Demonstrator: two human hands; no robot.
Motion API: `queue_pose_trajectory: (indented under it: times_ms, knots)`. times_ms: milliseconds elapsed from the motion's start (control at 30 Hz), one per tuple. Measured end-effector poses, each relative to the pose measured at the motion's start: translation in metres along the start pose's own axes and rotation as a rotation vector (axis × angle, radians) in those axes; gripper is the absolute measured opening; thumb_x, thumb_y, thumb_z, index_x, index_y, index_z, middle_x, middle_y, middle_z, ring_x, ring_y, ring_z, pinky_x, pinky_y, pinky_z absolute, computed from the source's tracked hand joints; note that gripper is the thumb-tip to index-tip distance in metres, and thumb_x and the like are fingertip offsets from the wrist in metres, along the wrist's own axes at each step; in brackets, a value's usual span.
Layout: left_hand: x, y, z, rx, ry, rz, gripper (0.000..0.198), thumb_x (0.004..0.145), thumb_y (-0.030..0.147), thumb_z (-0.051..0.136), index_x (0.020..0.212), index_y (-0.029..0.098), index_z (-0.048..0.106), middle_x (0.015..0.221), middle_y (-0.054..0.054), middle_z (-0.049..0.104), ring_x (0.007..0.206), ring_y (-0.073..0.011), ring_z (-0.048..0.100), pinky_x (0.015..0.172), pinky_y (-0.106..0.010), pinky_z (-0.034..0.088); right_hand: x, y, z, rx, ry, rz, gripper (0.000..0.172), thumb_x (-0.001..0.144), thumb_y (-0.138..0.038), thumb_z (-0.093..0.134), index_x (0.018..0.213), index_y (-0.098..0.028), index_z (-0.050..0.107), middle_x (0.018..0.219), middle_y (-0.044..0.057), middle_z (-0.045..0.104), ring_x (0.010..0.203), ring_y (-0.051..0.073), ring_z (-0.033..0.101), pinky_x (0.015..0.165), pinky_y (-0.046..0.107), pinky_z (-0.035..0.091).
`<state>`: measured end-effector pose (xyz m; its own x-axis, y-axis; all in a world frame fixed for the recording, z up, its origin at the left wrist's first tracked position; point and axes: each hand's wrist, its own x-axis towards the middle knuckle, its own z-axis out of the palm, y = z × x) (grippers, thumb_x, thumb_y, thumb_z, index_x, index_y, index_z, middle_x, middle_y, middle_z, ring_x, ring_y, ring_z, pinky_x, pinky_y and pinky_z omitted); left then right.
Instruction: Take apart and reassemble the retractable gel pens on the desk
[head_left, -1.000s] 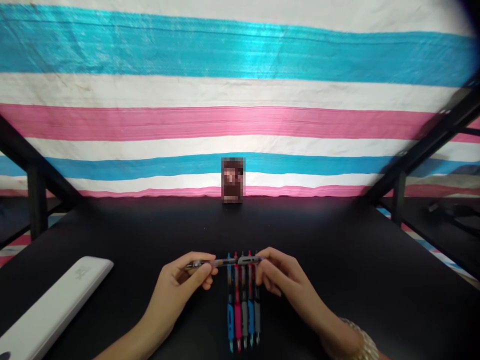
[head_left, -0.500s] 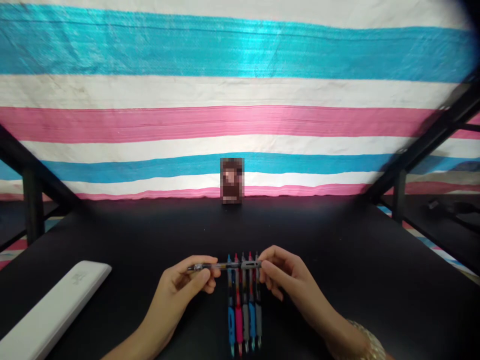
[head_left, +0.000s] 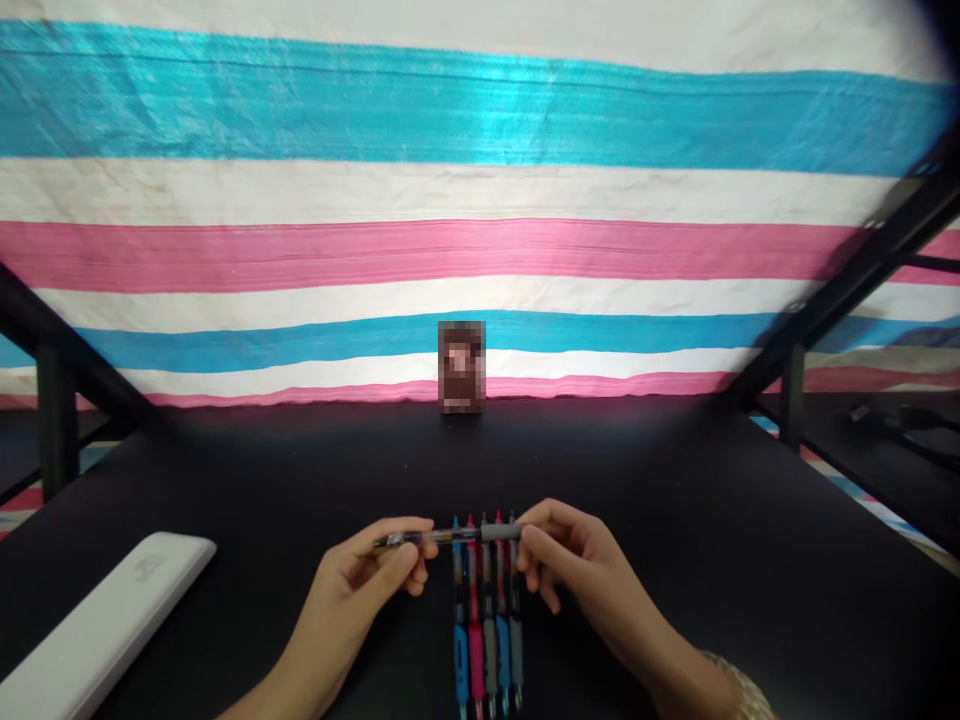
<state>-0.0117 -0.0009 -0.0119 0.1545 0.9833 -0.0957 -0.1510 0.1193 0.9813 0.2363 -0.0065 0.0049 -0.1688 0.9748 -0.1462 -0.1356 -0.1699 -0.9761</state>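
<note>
Grey and clear plastic, the pen sits crosswise in the air, just above the far ends of the row of five pens that lie side by side on the black surface. Your left hand pinches its left end between thumb and fingertips, and your right hand pinches the grey-sleeved end the same way, so both are closed on this one pen. Whether it touches the row beneath, I cannot tell. Both grips look light and sit at the very ends: if you twist or pull unevenly, one end could slip free, and the pen would likely fall onto the row and knock it out of line. A white case lies well apart to your left, and a small card stands at the far edge before the striped sheet
</note>
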Motion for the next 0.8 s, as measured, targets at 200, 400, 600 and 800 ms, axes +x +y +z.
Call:
queue_pose_trajectory:
  times_ms: [200, 400, 600, 800]
  knots:
    - [-0.001, 0.002, 0.001, 0.010, 0.061, -0.010, 0.025, 0.079, 0.039, 0.081, 0.095, 0.019, 0.081, 0.068, -0.002, 0.070, 0.065, -0.0155, 0.061, 0.066, -0.026, 0.050, -0.003, -0.002, 0.003, 0.086, 0.034, -0.063, 0.032, 0.080, -0.044, 0.080, 0.082, -0.015, 0.066, 0.066, 0.003, 0.069, 0.057, 0.014, 0.064, 0.045, 0.020, 0.048]
    - [0.002, 0.007, 0.003, -0.068, 0.147, 0.008, 0.024, 0.078, 0.041, 0.082, 0.086, 0.019, 0.078, 0.068, -0.002, 0.069, 0.062, -0.0134, 0.058, 0.062, -0.023, 0.048, -0.005, 0.002, -0.003, 0.151, 0.092, -0.148, 0.020, 0.079, -0.032, 0.081, 0.083, -0.017, 0.068, 0.068, 0.003, 0.070, 0.057, 0.015, 0.063, 0.052, 0.025, 0.051]
    - [0.002, 0.018, 0.003, -0.107, 0.190, 0.018, 0.030, 0.071, 0.043, 0.087, 0.082, 0.017, 0.078, 0.070, -0.003, 0.069, 0.062, -0.0131, 0.056, 0.061, -0.023, 0.048, -0.005, 0.001, -0.010, 0.208, 0.227, -0.171, 0.012, 0.073, -0.024, 0.079, 0.077, -0.018, 0.069, 0.061, 0.002, 0.068, 0.052, 0.014, 0.059, 0.047, 0.023, 0.044]
    - [0.000, 0.021, 0.008, -0.126, 0.231, 0.028, 0.025, 0.072, 0.038, 0.086, 0.080, 0.017, 0.075, 0.069, -0.003, 0.069, 0.061, -0.0131, 0.055, 0.059, -0.022, 0.045, -0.003, -0.004, -0.016, 0.243, 0.409, -0.180, 0.008, 0.063, -0.020, 0.074, 0.068, -0.017, 0.068, 0.053, 0.001, 0.064, 0.045, 0.012, 0.053, 0.043, 0.022, 0.037]
